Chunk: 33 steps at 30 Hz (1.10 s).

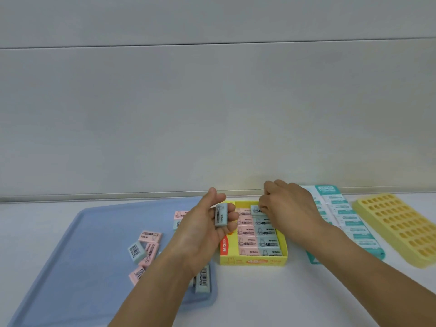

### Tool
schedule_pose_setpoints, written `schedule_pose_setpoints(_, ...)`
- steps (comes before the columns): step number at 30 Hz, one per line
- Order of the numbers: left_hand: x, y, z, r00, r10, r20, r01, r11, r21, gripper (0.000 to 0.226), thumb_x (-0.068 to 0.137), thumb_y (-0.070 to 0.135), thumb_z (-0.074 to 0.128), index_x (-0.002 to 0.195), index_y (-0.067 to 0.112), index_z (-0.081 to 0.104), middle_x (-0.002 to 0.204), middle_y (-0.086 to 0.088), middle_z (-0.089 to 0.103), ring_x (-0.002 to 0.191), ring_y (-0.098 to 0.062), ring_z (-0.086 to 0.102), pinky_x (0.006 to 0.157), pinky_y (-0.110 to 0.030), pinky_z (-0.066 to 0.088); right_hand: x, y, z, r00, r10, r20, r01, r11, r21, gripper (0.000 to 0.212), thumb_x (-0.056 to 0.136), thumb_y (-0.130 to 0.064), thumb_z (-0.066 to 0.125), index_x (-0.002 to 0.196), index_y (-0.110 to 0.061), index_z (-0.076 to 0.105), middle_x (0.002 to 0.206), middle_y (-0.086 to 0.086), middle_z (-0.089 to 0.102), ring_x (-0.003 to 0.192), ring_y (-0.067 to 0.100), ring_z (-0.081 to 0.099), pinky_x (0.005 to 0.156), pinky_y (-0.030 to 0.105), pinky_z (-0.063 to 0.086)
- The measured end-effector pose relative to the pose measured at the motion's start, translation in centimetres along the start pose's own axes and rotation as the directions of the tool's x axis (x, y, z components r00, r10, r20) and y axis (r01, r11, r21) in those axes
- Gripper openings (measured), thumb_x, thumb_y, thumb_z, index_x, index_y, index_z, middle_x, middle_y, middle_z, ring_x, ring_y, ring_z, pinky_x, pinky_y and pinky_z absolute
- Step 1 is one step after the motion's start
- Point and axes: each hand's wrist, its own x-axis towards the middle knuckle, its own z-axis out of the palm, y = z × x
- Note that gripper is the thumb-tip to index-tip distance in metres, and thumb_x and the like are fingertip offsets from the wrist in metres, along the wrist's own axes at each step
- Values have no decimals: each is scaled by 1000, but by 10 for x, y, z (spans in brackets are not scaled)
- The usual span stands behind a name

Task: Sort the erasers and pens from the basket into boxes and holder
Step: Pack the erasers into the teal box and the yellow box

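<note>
Yellow cardboard box (253,260) is sitting at centre on the white table (283,298), holding two columns of erasers: five pink ones showing on the left (246,241), five pale blue ones on the right (267,243), though hands are covering part of the far end. Right hand (290,206) is reaching over the far right corner of the box, fingers curled and pinching the farthest blue eraser (256,210), which is lying at the head of the blue column. Left hand (205,227) is hovering palm-up just left of the box, fingers curling round one blue eraser (221,214) held upright, thumb raised clear of it. Blue tray (77,267) is lying at left with loose erasers scattered on it: four pink (150,236) and three blue (136,251) countable, others possibly hidden under the left forearm. To the right of the box, one teal and white box (349,223) is lying flat with rows of wrapped items too blurred to count. Farthest right, one yellow holder (401,227) with a grid of round holes is resting on the table, its holes all showing open.
</note>
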Motion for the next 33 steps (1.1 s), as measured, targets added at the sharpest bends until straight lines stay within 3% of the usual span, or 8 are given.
schedule_pose_setpoints(3,0,0,-3,1000,-29,-7,28,996,-88,48,97,42,48,123,3,55,111,-20,67,95,-29,67,79,-37,56,1,-1,0,1000,-26,7,26,999,-28,30,53,-30,88,46,-25,59,58,-6,47,54,16,48,52,29,20)
schedule_pose_setpoints(7,-1,1,-5,998,-51,32,56,980,-190,57,95,51,45,129,6,51,114,-19,69,107,-34,66,95,-44,50,-5,-9,-13,998,62,-28,-54,975,214,22,96,-39,51,89,-27,68,91,-5,54,85,17,54,66,32,32)
schedule_pose_setpoints(11,-3,0,0,997,-5,82,26,966,-258,65,94,55,43,137,7,46,123,-15,66,110,-30,65,99,-42,48,-6,-28,-39,968,249,16,-166,596,785,32,88,-52,57,78,-23,66,74,-7,63,70,10,59,67,35,49)
schedule_pose_setpoints(17,-7,-3,13,963,94,252,-45,980,-196,75,86,61,43,147,19,34,140,-2,55,121,-19,59,104,-35,43,4,-29,-49,969,240,65,-207,637,743,14,75,-38,73,77,-26,68,69,-11,65,66,4,60,69,32,53)
schedule_pose_setpoints(19,-8,-2,9,952,152,267,-176,982,68,73,85,62,42,148,27,32,146,8,48,130,-11,49,108,-30,38,2,-13,-49,967,242,82,-227,670,707,11,77,-36,73,80,-26,70,73,-12,66,69,4,60,68,31,52)
schedule_pose_setpoints(22,-4,-2,-7,902,299,310,-426,512,746,59,91,60,42,146,46,27,146,32,29,135,6,27,108,-24,25,-7,7,-40,982,159,99,-187,866,464,17,87,-39,62,83,-24,67,83,-9,63,78,13,59,70,34,50)
schedule_pose_setpoints(25,10,-9,-23,877,189,442,-438,-65,897,65,92,56,50,149,39,24,156,27,12,143,7,-1,121,-32,6,-15,2,-25,979,21,203,-79,956,284,24,89,-41,55,82,-19,63,90,-5,57,86,19,55,75,39,49)
schedule_pose_setpoints(33,17,-21,-25,877,182,445,-402,-231,886,75,88,64,50,151,33,23,159,21,11,146,0,2,118,-29,11,-16,-4,-22,987,36,157,-66,979,194,16,91,-38,55,82,-26,62,97,-8,58,96,16,52,81,32,39)
